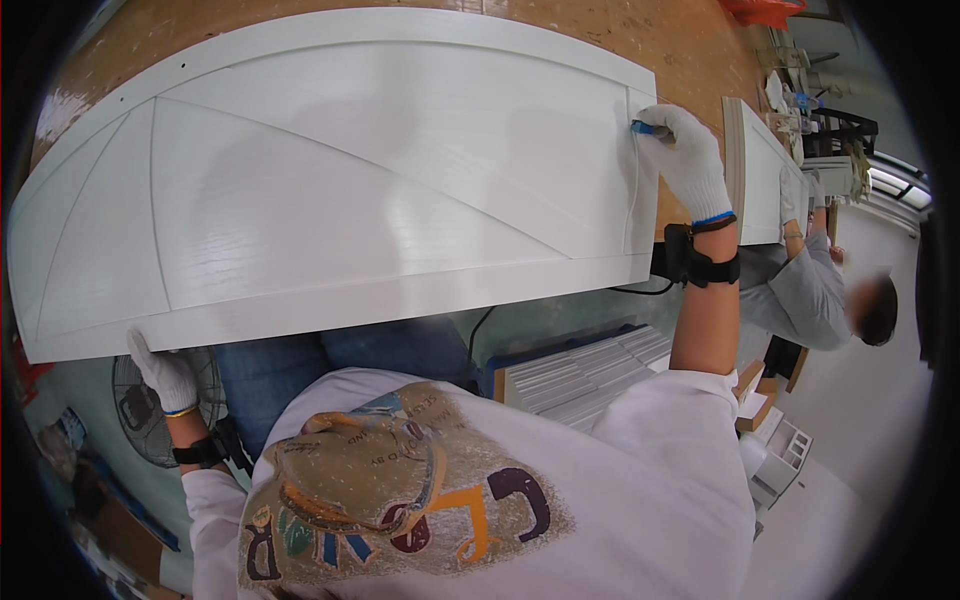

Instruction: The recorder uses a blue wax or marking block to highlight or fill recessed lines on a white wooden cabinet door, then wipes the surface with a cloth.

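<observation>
A large white panel (330, 190) with raised framing and slanting grooves lies in front of me, its near edge over my lap. My right hand (685, 155), in a white knit glove, is above the panel's right end. It pinches a small blue piece (642, 127), mostly covered by the fingers, so its kind is unclear. A thin pale strand (631, 205) runs along the panel below that piece. My left hand (163, 375), also gloved, is at the near left edge; one digit overlaps the panel's top, and the other fingers are partly hidden at the rim.
The panel rests on a brown worktable (690, 50). To the right, a co-worker (815, 290) in grey handles another white panel (762, 165). Stacked white slats (590, 380) stand below on my right. A floor fan (140, 405) is beneath my left hand. A black cable (645, 290) hangs near the panel.
</observation>
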A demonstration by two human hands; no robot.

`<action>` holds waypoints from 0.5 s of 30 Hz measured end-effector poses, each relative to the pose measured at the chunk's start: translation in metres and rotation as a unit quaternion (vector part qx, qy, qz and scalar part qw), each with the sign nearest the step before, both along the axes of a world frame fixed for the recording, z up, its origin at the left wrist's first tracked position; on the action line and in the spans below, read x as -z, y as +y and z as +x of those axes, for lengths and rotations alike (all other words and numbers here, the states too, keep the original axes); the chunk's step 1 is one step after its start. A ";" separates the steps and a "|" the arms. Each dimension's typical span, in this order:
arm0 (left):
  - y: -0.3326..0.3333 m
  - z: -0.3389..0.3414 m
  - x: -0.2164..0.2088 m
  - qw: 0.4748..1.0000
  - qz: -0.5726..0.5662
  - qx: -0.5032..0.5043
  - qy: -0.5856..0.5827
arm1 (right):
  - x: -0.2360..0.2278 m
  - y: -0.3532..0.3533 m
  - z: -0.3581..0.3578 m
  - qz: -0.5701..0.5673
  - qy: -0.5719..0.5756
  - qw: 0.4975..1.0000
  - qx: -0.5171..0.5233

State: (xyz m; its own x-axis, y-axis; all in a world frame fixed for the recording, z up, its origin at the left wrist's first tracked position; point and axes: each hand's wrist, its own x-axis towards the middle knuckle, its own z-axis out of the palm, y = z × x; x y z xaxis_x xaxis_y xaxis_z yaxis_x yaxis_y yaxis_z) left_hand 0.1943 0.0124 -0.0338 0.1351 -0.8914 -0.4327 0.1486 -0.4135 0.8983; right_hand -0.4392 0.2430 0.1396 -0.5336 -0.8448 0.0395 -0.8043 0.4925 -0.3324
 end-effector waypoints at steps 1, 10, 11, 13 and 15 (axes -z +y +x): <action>-0.001 0.002 0.002 1.000 0.000 0.000 0.000 | 0.000 0.000 0.001 0.000 0.000 1.000 0.000; -0.002 0.008 0.005 1.000 0.005 -0.006 0.031 | -0.011 0.017 0.012 0.084 -0.014 0.996 0.003; -0.003 0.011 0.008 0.999 -0.003 -0.008 0.037 | -0.010 0.015 0.011 0.056 -0.022 0.998 0.011; -0.003 0.012 0.010 0.999 -0.012 -0.009 0.042 | -0.007 0.012 0.009 0.028 -0.031 0.999 0.019; -0.002 0.011 0.010 0.999 -0.025 -0.009 0.032 | -0.004 0.008 0.007 0.010 0.006 1.000 0.009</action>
